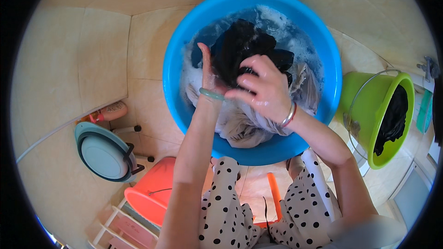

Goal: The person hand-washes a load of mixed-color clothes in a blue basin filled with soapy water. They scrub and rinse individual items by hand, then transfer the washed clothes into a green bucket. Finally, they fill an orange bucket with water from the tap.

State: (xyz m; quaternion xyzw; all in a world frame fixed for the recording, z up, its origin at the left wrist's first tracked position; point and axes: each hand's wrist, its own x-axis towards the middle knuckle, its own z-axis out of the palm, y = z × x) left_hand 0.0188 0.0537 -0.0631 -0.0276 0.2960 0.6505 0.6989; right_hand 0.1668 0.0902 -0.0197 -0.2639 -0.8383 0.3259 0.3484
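A bundle of wet black cloth [242,41] lies in soapy water inside a big round blue basin [336,83]. My left hand [210,71], with a green bangle at its wrist, holds the left side of the bundle. Its thumb sticks out; the other fingers are mostly hidden by the cloth. Bent over the lower part of the same cloth is my right hand [265,87], its fingers curled on the fabric. That wrist wears a silver bangle and a red band. Pale grey-beige cloth [247,131] lies soaked below and to the right of my hands.
At right, a tilted lime-green bucket [374,106] holds black cloth [392,115]. To the left are a pale blue basin [105,157], a pinkish bottle [113,110] and an orange-red bucket [150,189]. A white rack [117,230] stands at lower left. Tiled walls surround the basin.
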